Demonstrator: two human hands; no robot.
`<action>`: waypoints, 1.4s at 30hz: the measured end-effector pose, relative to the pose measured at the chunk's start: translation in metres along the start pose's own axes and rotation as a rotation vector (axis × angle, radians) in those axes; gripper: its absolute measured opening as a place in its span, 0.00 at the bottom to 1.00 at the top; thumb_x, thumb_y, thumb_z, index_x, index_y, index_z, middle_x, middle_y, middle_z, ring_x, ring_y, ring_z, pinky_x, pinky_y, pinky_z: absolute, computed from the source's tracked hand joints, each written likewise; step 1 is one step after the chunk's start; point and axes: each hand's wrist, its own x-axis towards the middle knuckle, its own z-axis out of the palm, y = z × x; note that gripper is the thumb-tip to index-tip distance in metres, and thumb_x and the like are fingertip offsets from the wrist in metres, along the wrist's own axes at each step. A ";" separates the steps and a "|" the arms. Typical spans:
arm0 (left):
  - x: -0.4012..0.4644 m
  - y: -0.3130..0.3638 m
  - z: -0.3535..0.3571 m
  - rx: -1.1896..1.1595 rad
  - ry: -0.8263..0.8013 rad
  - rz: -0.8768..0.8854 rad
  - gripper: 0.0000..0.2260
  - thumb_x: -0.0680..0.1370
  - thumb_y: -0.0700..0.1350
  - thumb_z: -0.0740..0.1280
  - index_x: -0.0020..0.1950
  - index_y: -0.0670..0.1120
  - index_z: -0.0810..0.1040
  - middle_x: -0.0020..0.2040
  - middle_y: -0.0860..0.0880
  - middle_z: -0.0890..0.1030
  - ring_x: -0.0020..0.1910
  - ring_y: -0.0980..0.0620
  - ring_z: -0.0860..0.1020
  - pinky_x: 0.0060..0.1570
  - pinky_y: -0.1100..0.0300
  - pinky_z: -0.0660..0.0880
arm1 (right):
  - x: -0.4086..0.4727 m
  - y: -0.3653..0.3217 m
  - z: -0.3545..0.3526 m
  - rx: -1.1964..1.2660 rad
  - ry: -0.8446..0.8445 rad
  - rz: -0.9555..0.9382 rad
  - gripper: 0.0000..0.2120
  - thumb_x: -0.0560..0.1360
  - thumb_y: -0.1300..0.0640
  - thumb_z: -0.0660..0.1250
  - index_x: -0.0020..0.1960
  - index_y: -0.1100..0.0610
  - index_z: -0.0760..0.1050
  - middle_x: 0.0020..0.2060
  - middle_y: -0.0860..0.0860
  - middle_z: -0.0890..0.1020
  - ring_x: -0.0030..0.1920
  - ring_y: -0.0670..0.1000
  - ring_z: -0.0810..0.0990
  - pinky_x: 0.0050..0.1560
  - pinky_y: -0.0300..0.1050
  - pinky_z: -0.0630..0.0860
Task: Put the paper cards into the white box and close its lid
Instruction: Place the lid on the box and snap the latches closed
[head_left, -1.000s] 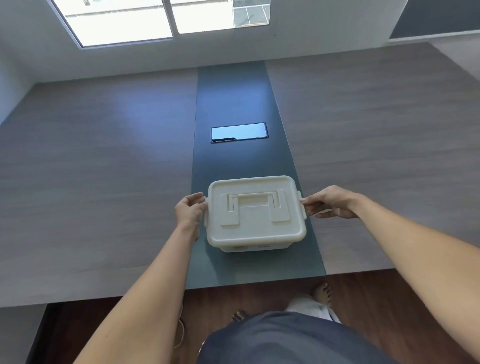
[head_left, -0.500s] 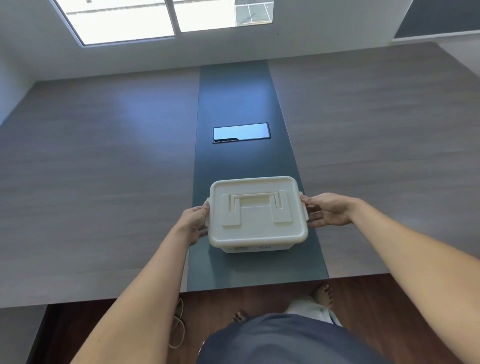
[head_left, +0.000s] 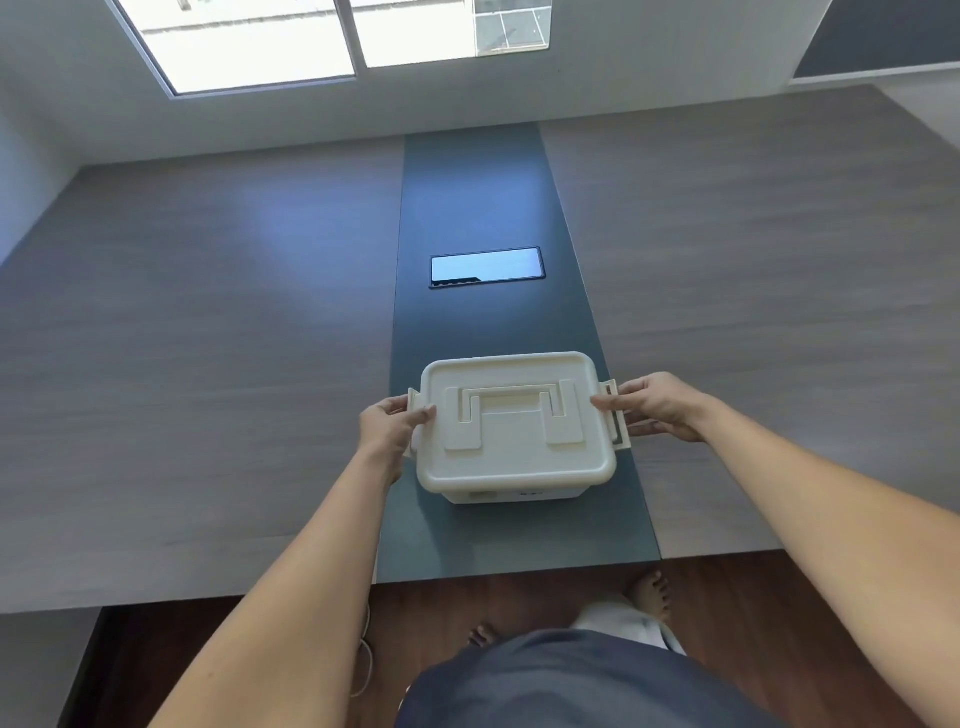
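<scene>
Box: white box (head_left: 517, 457) sits on the dark centre strip (head_left: 483, 208) of the table (head_left: 208, 364), near its near edge, lid (head_left: 514, 415) seated flat on top with the carry handle folded down.
Left hand: my left hand (head_left: 387, 428) grasps the latch on the box's left side, thumb resting on the lid's edge.
Right hand: my right hand (head_left: 657, 405) grasps the right side latch (head_left: 615, 413), which stands flared out from the box wall, thumb on the lid.
Progress: no paper cards lie loose anywhere on the table, so I judge they are already inside; the lid is on, and what seems left is snapping both side latches down.
Hidden: box contents cannot be seen through the opaque lid; the left latch is mostly covered by my fingers, so I cannot tell whether it is locked.
Also in frame: dark glossy panel (head_left: 485, 266) set into the strip, well beyond the box.
</scene>
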 end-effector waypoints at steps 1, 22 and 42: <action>0.001 0.002 0.000 0.019 0.003 0.009 0.17 0.71 0.34 0.76 0.59 0.38 0.80 0.52 0.42 0.84 0.44 0.45 0.82 0.48 0.49 0.80 | -0.001 -0.002 0.002 -0.014 -0.004 -0.018 0.22 0.68 0.54 0.79 0.56 0.65 0.82 0.51 0.59 0.87 0.55 0.60 0.85 0.59 0.54 0.80; 0.041 0.010 0.025 0.079 0.204 0.112 0.16 0.72 0.42 0.75 0.59 0.40 0.81 0.55 0.44 0.84 0.53 0.44 0.83 0.58 0.48 0.79 | 0.031 -0.040 0.029 -0.507 0.146 -0.081 0.20 0.81 0.49 0.62 0.51 0.66 0.80 0.45 0.61 0.85 0.46 0.62 0.85 0.55 0.58 0.81; 0.080 0.035 0.020 0.318 0.186 0.272 0.22 0.81 0.58 0.56 0.43 0.47 0.83 0.59 0.38 0.80 0.59 0.40 0.79 0.62 0.51 0.74 | 0.083 -0.034 0.038 -0.426 0.461 -0.247 0.28 0.83 0.39 0.49 0.75 0.53 0.68 0.65 0.59 0.77 0.68 0.60 0.74 0.62 0.50 0.69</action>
